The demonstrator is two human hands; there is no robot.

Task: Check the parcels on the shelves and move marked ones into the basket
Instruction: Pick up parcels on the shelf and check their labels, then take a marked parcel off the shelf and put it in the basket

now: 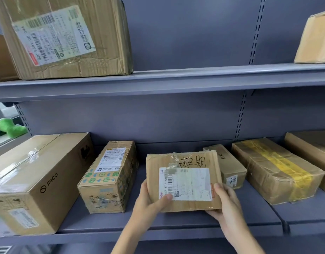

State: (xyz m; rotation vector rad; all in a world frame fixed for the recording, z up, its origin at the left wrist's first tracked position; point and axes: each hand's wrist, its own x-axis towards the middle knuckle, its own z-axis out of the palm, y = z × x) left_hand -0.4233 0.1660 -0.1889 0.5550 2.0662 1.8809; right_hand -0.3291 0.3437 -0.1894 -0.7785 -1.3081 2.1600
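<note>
Both forearms are bare, no sleeves in view; the left hand [148,202] and right hand [224,204] wear no gloves, rings or watch, with short plain nails

Held parcel [183,182] above lower shelf [158,224], between printed box [107,177] left, small box [229,166] right.

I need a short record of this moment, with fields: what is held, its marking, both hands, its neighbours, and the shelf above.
held: flat parcel, tilted up above the lower shelf
marking: black handwriting above its white label
left hand: grips its left edge
right hand: grips its lower right corner
neighbours: printed box left, small box right
upper shelf: large labelled box
basket: not in view
</note>
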